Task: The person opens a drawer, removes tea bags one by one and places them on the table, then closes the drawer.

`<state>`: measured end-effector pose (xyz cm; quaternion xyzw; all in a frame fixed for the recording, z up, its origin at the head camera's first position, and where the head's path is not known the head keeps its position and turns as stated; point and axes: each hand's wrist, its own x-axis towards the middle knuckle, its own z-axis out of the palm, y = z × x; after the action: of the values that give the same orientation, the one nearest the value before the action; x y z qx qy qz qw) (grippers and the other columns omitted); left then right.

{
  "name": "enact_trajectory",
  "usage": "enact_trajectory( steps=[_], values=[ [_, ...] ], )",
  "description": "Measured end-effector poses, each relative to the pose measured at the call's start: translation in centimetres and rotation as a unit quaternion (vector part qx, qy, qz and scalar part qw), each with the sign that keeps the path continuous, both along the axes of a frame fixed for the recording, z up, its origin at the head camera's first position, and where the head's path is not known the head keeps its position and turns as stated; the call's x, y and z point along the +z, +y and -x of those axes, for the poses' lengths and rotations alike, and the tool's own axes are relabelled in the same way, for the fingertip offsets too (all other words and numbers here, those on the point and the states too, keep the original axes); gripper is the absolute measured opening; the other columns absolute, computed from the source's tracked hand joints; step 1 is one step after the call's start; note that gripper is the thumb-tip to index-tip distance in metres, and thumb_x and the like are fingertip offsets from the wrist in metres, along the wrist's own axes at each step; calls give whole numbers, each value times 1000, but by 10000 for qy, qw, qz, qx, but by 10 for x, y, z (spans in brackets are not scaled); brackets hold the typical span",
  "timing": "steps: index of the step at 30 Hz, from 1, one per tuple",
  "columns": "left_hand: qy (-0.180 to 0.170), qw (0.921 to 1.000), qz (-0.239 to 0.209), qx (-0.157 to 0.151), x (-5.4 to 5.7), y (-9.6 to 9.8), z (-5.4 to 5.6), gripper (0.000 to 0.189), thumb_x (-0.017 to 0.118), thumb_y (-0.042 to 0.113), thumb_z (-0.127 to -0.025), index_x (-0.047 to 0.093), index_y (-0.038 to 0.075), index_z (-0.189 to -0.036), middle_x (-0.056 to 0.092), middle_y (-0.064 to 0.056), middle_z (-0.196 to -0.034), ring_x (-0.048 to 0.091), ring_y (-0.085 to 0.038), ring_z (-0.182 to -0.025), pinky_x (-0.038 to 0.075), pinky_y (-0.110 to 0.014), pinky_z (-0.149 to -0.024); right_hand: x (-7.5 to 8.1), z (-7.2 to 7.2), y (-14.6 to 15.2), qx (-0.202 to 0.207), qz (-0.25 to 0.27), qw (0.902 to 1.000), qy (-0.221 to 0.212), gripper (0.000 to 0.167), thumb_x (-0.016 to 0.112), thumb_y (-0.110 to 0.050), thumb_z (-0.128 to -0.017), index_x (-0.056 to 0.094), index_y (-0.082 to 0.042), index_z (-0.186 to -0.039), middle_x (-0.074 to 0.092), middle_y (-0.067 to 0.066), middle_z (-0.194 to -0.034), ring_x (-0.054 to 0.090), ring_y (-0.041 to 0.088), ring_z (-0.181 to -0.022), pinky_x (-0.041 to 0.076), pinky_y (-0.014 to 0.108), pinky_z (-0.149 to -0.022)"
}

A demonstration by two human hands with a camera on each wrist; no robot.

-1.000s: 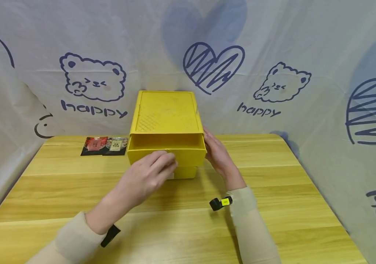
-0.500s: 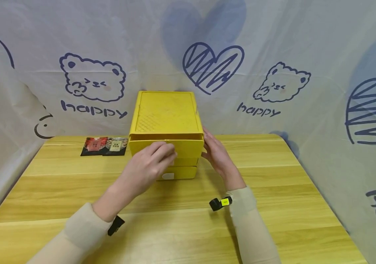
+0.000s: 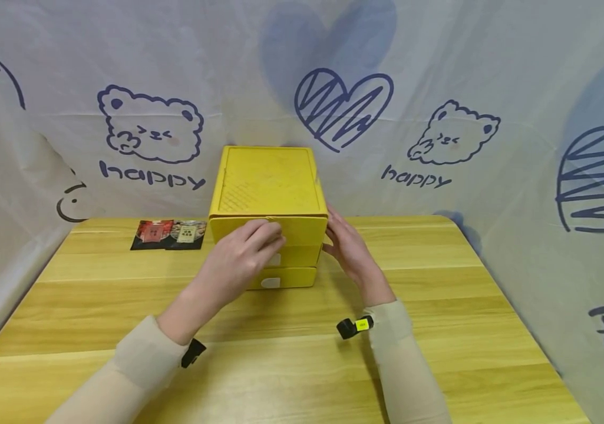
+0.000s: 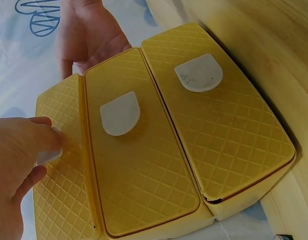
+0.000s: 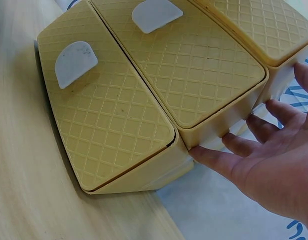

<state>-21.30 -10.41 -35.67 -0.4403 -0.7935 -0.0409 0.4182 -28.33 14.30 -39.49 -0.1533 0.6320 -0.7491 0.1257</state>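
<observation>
A yellow three-drawer box [image 3: 270,179] stands at the back of the wooden table. My left hand [image 3: 235,256] is at its top drawer [image 3: 304,229], thumb and fingers pinching the white pull tab [image 4: 50,156] visible in the left wrist view. That drawer sits almost flush, its front edge standing slightly proud of the middle drawer [image 4: 149,175]. Against the box's right side rests my right hand [image 3: 352,250]; the right wrist view shows its extended fingers [image 5: 213,159] touching the wall. The bottom drawer [image 4: 238,130] is pushed in, like the middle one.
Two small dark packets, one with a red label [image 3: 152,234] and one with a pale label [image 3: 186,234], lie on the table left of the box. A white cloth [image 3: 259,70] printed with bears and hearts hangs behind and along the sides.
The top drawer has slid back into the box, its opening vanishing from sight. My left hand has moved forward with it, while the right hand has stayed at the side.
</observation>
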Motion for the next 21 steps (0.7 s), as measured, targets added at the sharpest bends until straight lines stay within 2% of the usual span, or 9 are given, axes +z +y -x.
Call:
enact_trajectory(
  steps=[11,21],
  values=[
    [-55,9999,49,93,-1,0,5,27,77,-6,-88,77,-4,-115,66,-17,-119,63,-32,-107,59,-35,-94,-2,2,1,19,74,10000,-35,57,33,-29,-113,19,-17,-168,21,5,-173,19,28,-158,25,64,-123],
    [296,9986,356,241,0,-3,6,26,77,-1,-90,78,-1,-116,66,-15,-121,62,-30,-106,58,-37,-93,-2,1,2,103,12,9999,80,58,35,-34,-113,21,-20,-168,22,4,-172,22,27,-158,28,63,-122]
  ],
)
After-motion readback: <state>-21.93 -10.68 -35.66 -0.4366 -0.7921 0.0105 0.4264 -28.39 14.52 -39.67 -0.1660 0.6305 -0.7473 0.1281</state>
